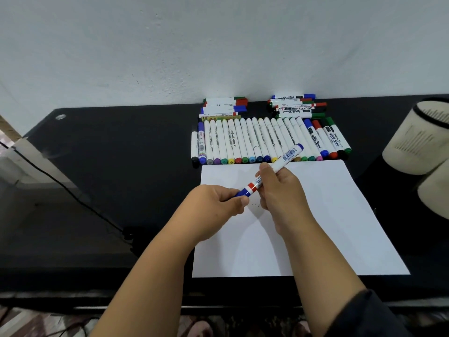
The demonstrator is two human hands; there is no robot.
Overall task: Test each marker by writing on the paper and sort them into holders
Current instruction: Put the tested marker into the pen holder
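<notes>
1. The black desk (121, 166) carries the white paper (328, 227), near and right of centre.
2. Two cream holders (418, 139) stand at the far right.
3. A row of markers (255, 139) lies just beyond the paper.
4. Above the paper, the right hand (281, 190) grips the blue marker (286, 158) by its barrel; the left hand (213, 205) pinches its cap.
5. The step in hand looks like uncapping; next comes a steady pull, then writing.

Even, fairly bright indoor light falls on a pale wall (218, 45), with a small bright patch where it meets the black desk (109, 154). The desk's surface shows a dull sheen. Soft, faint shadows lie on the paper (328, 215) under the hands. Wide-angle bending curves the desk edges; corners below the desk are blurred.
</notes>
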